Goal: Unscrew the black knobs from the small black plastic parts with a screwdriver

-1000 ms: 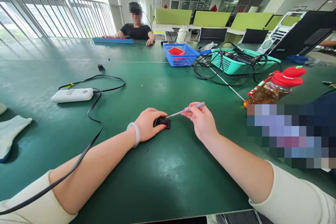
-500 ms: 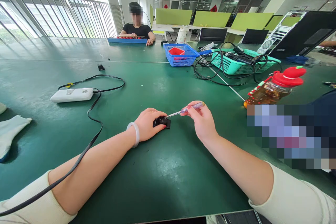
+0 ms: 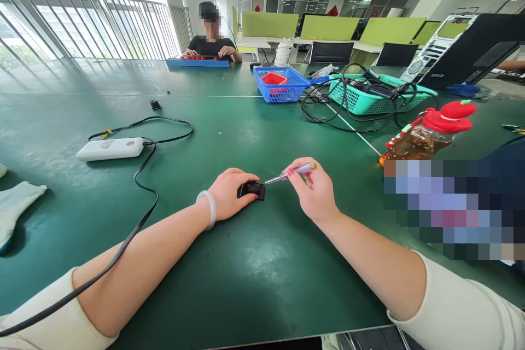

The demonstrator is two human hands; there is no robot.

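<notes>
On the green table (image 3: 254,262), my left hand (image 3: 232,192) grips a small black block-like part (image 3: 255,190) between thumb and fingers. Its left side is hidden under the hand; small details show on its top, too fine to name. My right hand (image 3: 315,188) pinches a screwdriver (image 3: 298,170) with a clear, purplish handle. The screwdriver slants down to the left, and its tip meets the upper edge of the black part; whether it sits in a screw I cannot tell.
A white power strip (image 3: 110,149) lies left, its black cable (image 3: 152,202) crossing over my left forearm. Beyond are a blue basket (image 3: 281,93), a teal basket (image 3: 369,103) with cables and a red-lidded bottle (image 3: 426,134). A person (image 3: 210,44) sits across the table. A glove-like cloth (image 3: 18,208) lies far left.
The view has shifted slightly. The screwdriver handle sits a little lower, with its tip still at the black part. The person across has drawn both hands to the blue tray.
</notes>
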